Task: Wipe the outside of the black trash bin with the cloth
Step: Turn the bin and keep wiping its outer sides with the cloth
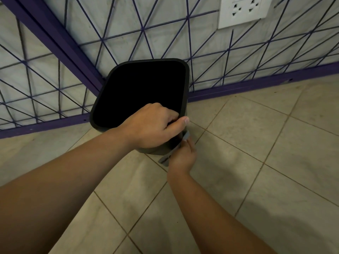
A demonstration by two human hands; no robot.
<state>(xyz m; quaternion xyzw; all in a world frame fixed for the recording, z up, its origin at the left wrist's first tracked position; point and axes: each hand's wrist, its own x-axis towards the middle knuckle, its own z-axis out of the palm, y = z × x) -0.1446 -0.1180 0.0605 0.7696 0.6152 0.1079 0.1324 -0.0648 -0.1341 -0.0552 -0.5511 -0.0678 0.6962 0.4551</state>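
Your left hand (154, 125) grips the light, rigid black trash bin (110, 85) rim at 5 o'clock; your right hand (182, 155) presses the limp cloth (165, 159) against its wall

Black trash bin (145, 92) stands on tiled floor (256, 143) against purple grille (55, 39). Left hand (152, 125) grips its near rim; right hand (183, 154) presses grey cloth (174, 149) on its near outer wall.

I count one black trash bin (139, 92), one grey cloth (166, 158), two hands: left hand (152, 125), right hand (182, 155). One wall socket plate (244, 11) too.
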